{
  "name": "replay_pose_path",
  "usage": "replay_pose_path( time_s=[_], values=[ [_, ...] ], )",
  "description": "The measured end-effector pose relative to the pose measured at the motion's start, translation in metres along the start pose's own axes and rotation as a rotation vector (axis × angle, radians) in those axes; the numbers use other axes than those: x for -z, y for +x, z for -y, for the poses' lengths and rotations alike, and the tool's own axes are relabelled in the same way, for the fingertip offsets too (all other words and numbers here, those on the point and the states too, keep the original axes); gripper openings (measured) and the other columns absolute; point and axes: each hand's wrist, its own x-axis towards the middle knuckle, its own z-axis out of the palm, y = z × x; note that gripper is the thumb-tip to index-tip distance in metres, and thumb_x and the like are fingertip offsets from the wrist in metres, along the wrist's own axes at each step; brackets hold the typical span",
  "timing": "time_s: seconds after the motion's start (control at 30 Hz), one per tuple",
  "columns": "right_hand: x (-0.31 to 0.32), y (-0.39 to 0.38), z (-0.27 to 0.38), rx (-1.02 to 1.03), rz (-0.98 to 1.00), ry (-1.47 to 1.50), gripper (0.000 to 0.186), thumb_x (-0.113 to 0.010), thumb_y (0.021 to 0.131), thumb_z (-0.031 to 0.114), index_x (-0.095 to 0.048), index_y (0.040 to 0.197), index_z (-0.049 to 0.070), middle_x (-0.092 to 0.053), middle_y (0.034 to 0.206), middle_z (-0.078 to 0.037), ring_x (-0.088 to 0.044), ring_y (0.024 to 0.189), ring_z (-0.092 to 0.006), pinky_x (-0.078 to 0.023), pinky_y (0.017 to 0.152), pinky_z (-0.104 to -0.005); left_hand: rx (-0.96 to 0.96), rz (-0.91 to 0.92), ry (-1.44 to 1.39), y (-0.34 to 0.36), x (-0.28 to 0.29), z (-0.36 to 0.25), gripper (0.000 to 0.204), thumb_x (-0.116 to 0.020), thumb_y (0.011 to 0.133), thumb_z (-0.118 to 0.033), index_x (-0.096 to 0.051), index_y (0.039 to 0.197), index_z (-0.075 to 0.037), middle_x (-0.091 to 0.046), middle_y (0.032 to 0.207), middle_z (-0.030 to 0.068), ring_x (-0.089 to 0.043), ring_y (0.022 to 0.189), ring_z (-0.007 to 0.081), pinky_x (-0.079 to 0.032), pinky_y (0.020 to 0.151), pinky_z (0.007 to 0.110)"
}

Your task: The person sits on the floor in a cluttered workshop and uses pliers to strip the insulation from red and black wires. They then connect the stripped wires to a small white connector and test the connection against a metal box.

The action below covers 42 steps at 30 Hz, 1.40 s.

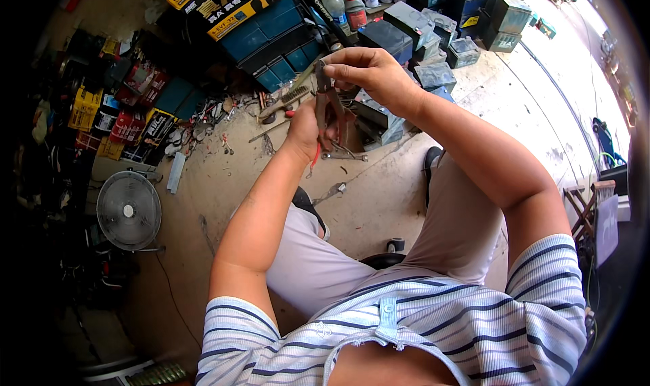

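Note:
My left hand (307, 125) is closed around the handles of a pair of pliers (321, 88), whose jaws point up and away from me. At the tip of the jaws, the thumb and fingers of my right hand (376, 73) are pinched together; whatever they hold is too small to make out. A thin red strip (316, 154), perhaps a wire, hangs below my left hand. Just beyond that hand a wire brush (290, 100) lies on the floor. Close under both hands lies a wrench (345, 157).
Several old batteries (409, 24) stand beyond my right hand, with two bottles (345, 10) beside them. Stacked battery boxes (271, 40) rise at the far left. A round fan (128, 210) stands on the left, its cord along the floor. Scattered metal bits (193, 125) lie near it.

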Motion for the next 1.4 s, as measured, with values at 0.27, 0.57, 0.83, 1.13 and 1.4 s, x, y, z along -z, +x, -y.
replay_pose_path(
  time_s=[0.27, 0.57, 0.83, 1.13, 1.4],
  values=[
    [0.006, 0.003, -0.005, 0.019, 0.053, 0.006, 0.021, -0.067, 0.086, 0.021, -0.065, 0.098, 0.003, -0.063, 0.086, 0.0, -0.056, 0.081, -0.0083, -0.046, 0.074, -0.0244, -0.015, 0.031, 0.058, 0.003, 0.004, 0.001, 0.037, -0.039, 0.095, -0.032, -0.057, 0.081, -0.003, -0.064, 0.069, 0.0132, -0.044, 0.04, 0.011, -0.035, 0.035, 0.023],
    [0.007, 0.001, -0.004, 0.013, 0.083, -0.051, 0.019, -0.064, 0.088, 0.021, -0.062, 0.098, 0.005, -0.061, 0.084, 0.0, -0.055, 0.08, -0.0089, -0.045, 0.072, -0.0243, -0.02, 0.034, 0.089, 0.003, 0.004, 0.004, 0.041, -0.039, 0.096, -0.033, -0.059, 0.078, -0.002, -0.062, 0.065, 0.0102, -0.044, 0.04, 0.0104, -0.035, 0.035, 0.023],
    [0.009, 0.001, -0.002, 0.007, 0.082, -0.066, 0.018, -0.063, 0.087, 0.019, -0.062, 0.097, 0.004, -0.06, 0.082, -0.001, -0.055, 0.079, -0.0092, -0.046, 0.072, -0.0244, -0.001, -0.002, 0.116, -0.001, -0.002, 0.001, 0.052, -0.038, 0.096, -0.04, -0.062, 0.075, 0.001, -0.054, 0.054, 0.0046, -0.044, 0.04, 0.0093, -0.031, 0.032, 0.022],
    [0.007, -0.002, 0.001, -0.029, 0.062, -0.055, 0.016, -0.063, 0.086, 0.018, -0.061, 0.094, 0.004, -0.059, 0.081, 0.0, -0.055, 0.076, -0.0083, -0.047, 0.069, -0.0246, -0.023, -0.013, 0.124, 0.001, -0.002, 0.005, 0.053, -0.038, 0.096, -0.04, -0.063, 0.075, 0.002, -0.054, 0.054, 0.0041, -0.044, 0.041, 0.0087, -0.032, 0.032, 0.022],
    [0.012, 0.004, -0.008, -0.004, 0.024, -0.049, 0.019, -0.064, 0.086, 0.02, -0.062, 0.096, 0.004, -0.061, 0.082, 0.0, -0.055, 0.075, -0.0078, -0.046, 0.07, -0.0239, -0.027, -0.066, 0.113, 0.001, -0.008, -0.001, 0.05, -0.038, 0.095, -0.035, -0.062, 0.076, 0.004, -0.056, 0.056, 0.0057, -0.044, 0.041, 0.0095, -0.034, 0.034, 0.023]
  ],
)
